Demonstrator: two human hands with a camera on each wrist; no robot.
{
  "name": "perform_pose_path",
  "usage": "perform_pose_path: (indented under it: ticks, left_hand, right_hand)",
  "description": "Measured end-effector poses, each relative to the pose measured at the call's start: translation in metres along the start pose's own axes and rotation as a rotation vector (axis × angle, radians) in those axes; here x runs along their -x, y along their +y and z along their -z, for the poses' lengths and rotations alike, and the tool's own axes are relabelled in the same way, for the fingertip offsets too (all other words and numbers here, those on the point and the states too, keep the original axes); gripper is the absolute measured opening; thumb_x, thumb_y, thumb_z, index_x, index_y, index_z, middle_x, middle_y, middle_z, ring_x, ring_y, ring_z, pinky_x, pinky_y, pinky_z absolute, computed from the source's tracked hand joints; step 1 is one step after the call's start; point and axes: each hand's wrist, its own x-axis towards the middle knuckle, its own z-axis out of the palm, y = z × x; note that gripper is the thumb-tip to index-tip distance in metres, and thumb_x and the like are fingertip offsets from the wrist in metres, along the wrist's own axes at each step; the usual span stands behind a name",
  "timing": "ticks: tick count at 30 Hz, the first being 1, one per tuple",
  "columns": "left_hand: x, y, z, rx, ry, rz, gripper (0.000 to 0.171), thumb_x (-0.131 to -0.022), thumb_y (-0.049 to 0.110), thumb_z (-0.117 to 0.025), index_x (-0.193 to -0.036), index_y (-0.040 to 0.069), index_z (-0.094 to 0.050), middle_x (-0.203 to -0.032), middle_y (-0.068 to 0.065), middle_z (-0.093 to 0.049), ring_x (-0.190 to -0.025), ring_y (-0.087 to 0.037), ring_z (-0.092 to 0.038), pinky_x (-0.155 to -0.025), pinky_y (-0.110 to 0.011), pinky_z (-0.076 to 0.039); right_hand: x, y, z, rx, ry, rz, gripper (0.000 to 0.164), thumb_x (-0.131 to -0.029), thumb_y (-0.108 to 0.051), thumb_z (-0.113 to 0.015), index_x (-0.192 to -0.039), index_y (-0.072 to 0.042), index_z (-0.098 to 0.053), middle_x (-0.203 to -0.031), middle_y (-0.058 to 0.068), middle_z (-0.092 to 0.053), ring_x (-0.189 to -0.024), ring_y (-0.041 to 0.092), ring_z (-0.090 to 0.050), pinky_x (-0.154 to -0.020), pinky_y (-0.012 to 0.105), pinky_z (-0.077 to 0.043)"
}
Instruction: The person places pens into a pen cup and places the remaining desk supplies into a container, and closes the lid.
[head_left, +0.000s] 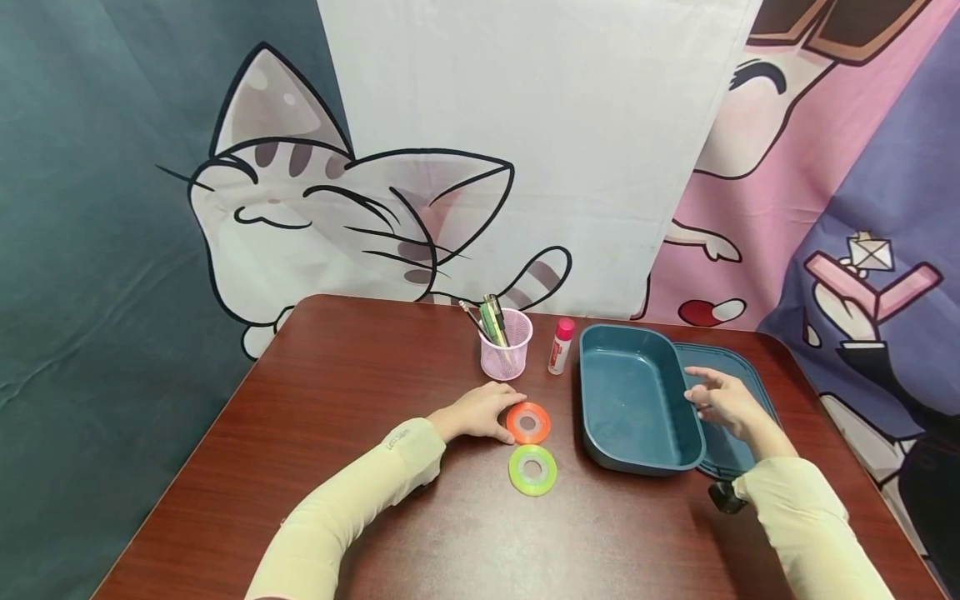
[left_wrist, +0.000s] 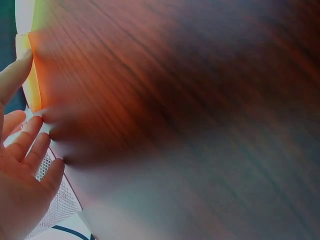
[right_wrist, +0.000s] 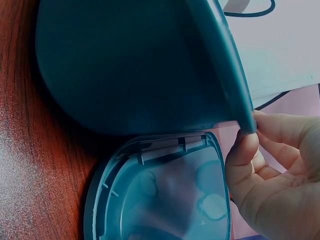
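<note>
pale sleeves [head_left: 322,525] reach over the worktop [head_left: 360,367]; left of the teal box [head_left: 637,400], the left hand [head_left: 483,410] pinches an orange tape roll [head_left: 541,427] in its fingers, likely light, stiff, slick, best taken by its outer edge. the right hand [head_left: 727,406] grips the box's rim [right_wrist: 239,85], probably firm plastic.

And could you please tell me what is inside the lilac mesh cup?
Green and dark pens lean in the lilac mesh cup; its wall partly hides their lower ends.
</note>
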Motion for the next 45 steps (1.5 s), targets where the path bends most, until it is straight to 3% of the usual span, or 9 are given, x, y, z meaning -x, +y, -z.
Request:
perform_pose_path:
  ticks: [7, 19, 40, 45]
  left_hand:
    - [-0.007, 0.003, -0.005, -0.035, 0.040, 0.004, 0.074, -0.065, 0.048, -0.070, -0.128, 0.016, -0.048, -0.119, 0.002, -0.051, -0.110, -0.013, -0.044, -0.092, -0.028, -0.038]
    - [-0.017, 0.010, -0.009, -0.060, 0.045, -0.036, 0.071, -0.065, 0.047, -0.069, -0.127, 0.019, -0.048, -0.126, 0.004, -0.049, -0.112, -0.014, -0.044, -0.092, -0.027, -0.036]
    - [-0.017, 0.018, -0.012, -0.101, 0.118, -0.016, 0.075, -0.061, 0.050, -0.070, -0.123, 0.011, -0.052, -0.105, 0.002, -0.052, -0.097, -0.012, -0.047, -0.083, -0.023, -0.039]
    - [-0.017, 0.019, -0.010, -0.073, 0.143, -0.016, 0.072, -0.058, 0.049, -0.071, -0.116, 0.010, -0.056, -0.100, 0.001, -0.052, -0.094, -0.013, -0.047, -0.081, -0.023, -0.040]
  right_hand:
    - [0.000, -0.001, 0.000, 0.010, 0.002, -0.003, 0.062, -0.086, -0.012, -0.053, -0.137, 0.003, -0.021, -0.080, -0.007, -0.048, -0.066, 0.006, -0.048, -0.061, 0.027, -0.048]
    - [-0.001, -0.002, 0.000, 0.037, 0.003, -0.016, 0.061, -0.086, -0.011, -0.053, -0.137, 0.003, -0.022, -0.081, -0.004, -0.048, -0.065, 0.007, -0.049, -0.062, 0.028, -0.049]
    - [-0.001, -0.004, -0.001, 0.047, 0.003, -0.020, 0.061, -0.086, -0.011, -0.053, -0.137, 0.002, -0.021, -0.082, -0.002, -0.047, -0.065, 0.007, -0.048, -0.062, 0.029, -0.049]
    - [0.000, -0.004, 0.000, 0.047, 0.000, -0.015, 0.061, -0.086, -0.011, -0.052, -0.137, 0.003, -0.021, -0.080, -0.002, -0.047, -0.064, 0.007, -0.048, -0.062, 0.029, -0.049]
